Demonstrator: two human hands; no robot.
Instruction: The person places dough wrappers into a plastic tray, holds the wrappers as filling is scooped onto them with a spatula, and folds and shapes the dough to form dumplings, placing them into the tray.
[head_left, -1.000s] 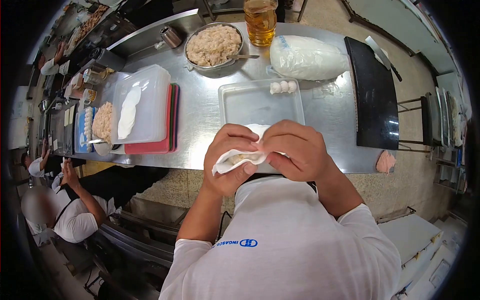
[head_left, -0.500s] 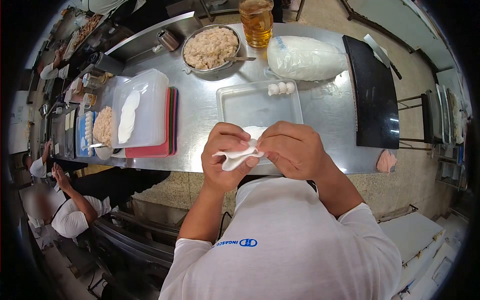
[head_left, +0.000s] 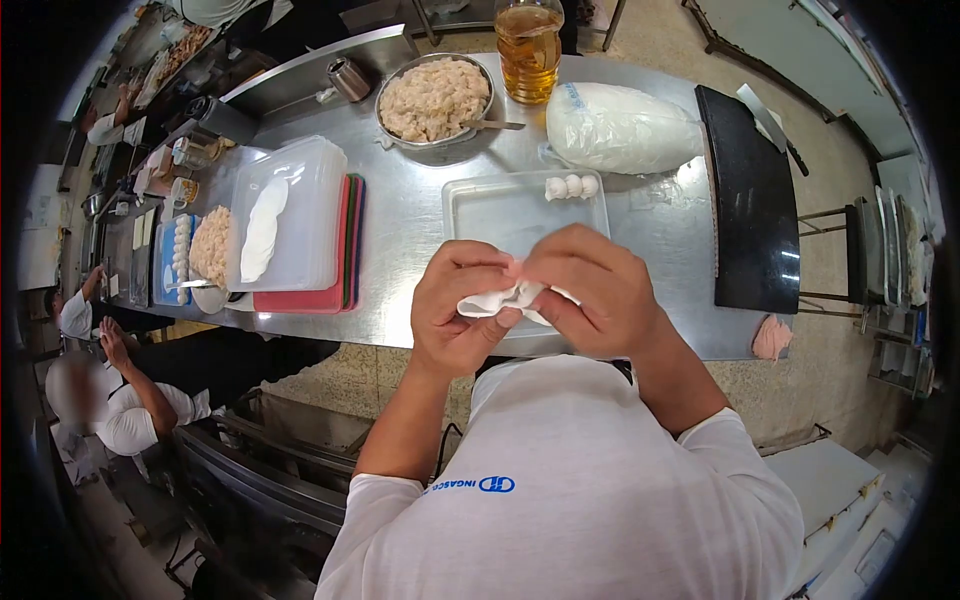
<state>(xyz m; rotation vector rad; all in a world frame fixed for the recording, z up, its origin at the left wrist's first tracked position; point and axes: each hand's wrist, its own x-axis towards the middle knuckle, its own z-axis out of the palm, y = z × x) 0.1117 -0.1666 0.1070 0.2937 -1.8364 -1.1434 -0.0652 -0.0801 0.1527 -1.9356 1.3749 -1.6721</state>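
My left hand (head_left: 462,305) cups a thin white dumpling wrapper (head_left: 486,303), fingers above and thumb below. At the wrapper's right side my right hand (head_left: 592,292) pinches its edge, the fingers slightly blurred. The wrapper is folded and gathered between both hands; whether filling lies inside is hidden. Just beyond my hands is a clear plastic tray (head_left: 465,212), with several small white dumplings (head_left: 571,187) in a row at its far right corner. More white dough shows below my right hand, partly covered.
Behind the tray stand a bowl of pale minced filling (head_left: 434,98) with a utensil, a bottle of yellow oil (head_left: 529,55) and a plastic-wrapped white bag (head_left: 622,128). A black board (head_left: 752,205) with a knife (head_left: 775,132) lies right. Left, a plastic lid (head_left: 315,215) holds wrappers (head_left: 264,230). A co-worker (head_left: 150,400) is at left.
The wrapper has gone from spread and open to more gathered, its near flap drawn up. My right fingers have shifted slightly up along its edge. The view has shifted a little.
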